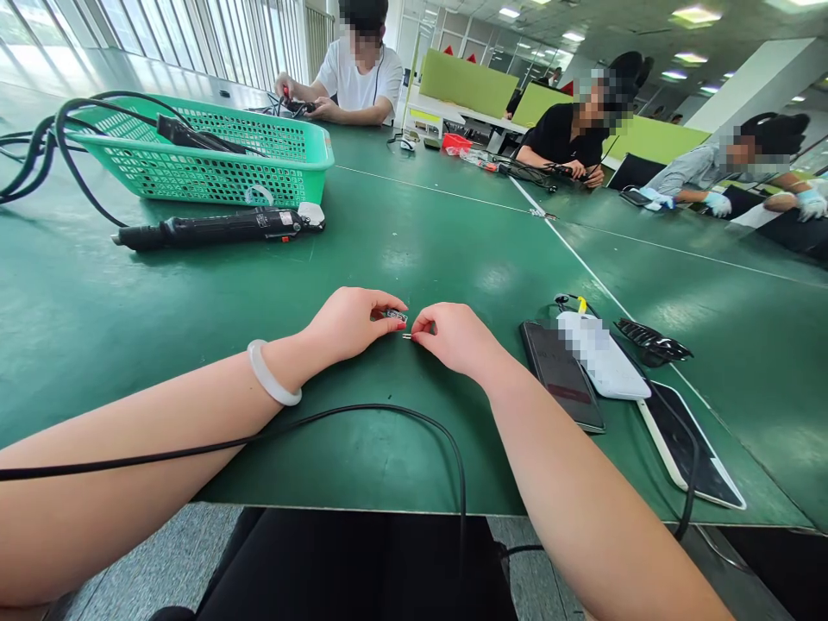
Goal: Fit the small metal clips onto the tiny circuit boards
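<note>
Near the middle of the green table (414,250), my left hand (346,323) pinches a small dark piece with pale markings (396,316), which looks like a little circuit board. My right hand (453,338) is just to its right, thumb and forefinger closed on a tiny two-pronged metal part (407,335). The prongs point left, slightly below the board-like piece and apart from it. Fingertips cover part of both pieces. A white bangle (272,373) circles my left wrist.
At back left, a black electric screwdriver (226,227) lies before a green basket (213,164) with cables. A black cable (362,407) crosses my left forearm. Phones (562,371), a white device (601,354) and a black clip (653,341) lie right. Several people work across the table.
</note>
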Tool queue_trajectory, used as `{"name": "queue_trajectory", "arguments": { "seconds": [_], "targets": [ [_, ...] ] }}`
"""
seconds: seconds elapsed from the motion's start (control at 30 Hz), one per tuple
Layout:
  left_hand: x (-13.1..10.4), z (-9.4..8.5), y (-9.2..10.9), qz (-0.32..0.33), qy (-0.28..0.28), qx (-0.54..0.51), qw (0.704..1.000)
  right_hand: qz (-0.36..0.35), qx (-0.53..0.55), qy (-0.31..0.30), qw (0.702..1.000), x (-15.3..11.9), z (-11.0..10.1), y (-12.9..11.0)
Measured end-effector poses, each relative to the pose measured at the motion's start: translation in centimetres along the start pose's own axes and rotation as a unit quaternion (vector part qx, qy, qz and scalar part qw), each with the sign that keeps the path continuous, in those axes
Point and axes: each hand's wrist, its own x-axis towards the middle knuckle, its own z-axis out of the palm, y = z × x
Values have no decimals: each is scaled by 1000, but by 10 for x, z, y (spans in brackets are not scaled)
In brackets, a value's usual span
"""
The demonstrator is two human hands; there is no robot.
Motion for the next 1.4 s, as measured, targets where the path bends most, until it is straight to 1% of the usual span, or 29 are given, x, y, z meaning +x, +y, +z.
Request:
{"name": "queue_trajectory", "arguments": {
  "seconds": [0.1, 0.2, 0.27, 0.37, 0.43, 0.5, 0.57, 0.7, 0.83, 0.97, 1.03, 1.17, 1.33, 1.4],
  "targets": [
    [0, 0, -1, 3, 4, 7, 1000, -8, -37, 25, 999, 1, 1, -1],
    [1, 0, -4, -6, -11, 21, 1000, -15, -82, 42, 996, 2, 2, -1],
    [1, 0, -6, -5, -17, 43, 999, -23, -89, 36, 995, 2, 2, 0],
    [3, 1, -10, 11, -12, 80, 997, -35, -79, 22, 996, 1, 1, 1],
    [5, 2, -13, 23, -10, 91, 996, -37, -75, 30, 996, 1, 0, 1],
    [5, 3, -15, 29, -11, 94, 995, -24, -72, 44, 996, 0, -2, 1],
    [6, 3, -16, 31, -15, 98, 995, 1, -62, 46, 997, 0, -3, 1],
    [7, 0, -16, 49, -27, 108, 993, 43, -34, 11, 998, -2, -3, -1],
    [10, -9, -15, 56, -56, 107, 991, 52, -28, -6, 998, -3, -4, -2],
    [14, -18, -18, -2, -86, 90, 992, 42, -40, -9, 998, -3, -3, -2],
    [16, -20, -19, -15, -93, 83, 992, 35, -54, -9, 998, -2, -3, -3],
    [15, -21, -18, -5, -88, 113, 990, 26, -80, -16, 996, -1, -4, -3],
    [12, -19, -16, 9, -79, 123, 989, 2, -106, 26, 994, -2, -7, -4],
    [12, -18, -18, 17, -74, 121, 990, -6, -103, 27, 994, -2, -6, -4]
  ]
}}
